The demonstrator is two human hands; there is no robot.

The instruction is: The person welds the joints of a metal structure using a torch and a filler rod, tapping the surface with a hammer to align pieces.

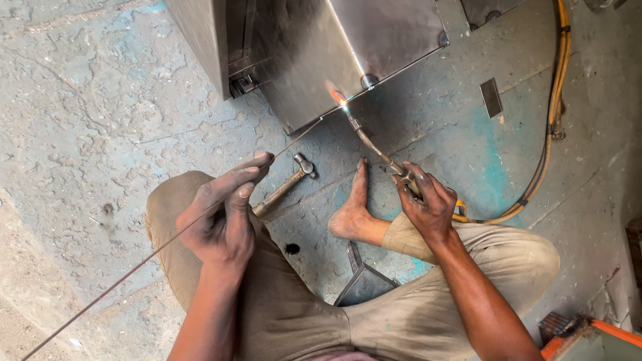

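Head view shows the right hand [425, 200] clamped on the torch [374, 148], its flame up-left at the steel box [348, 53] seam, while the left hand [224, 214] pinches the filler rod [160, 247], slanting up-right toward that flame.
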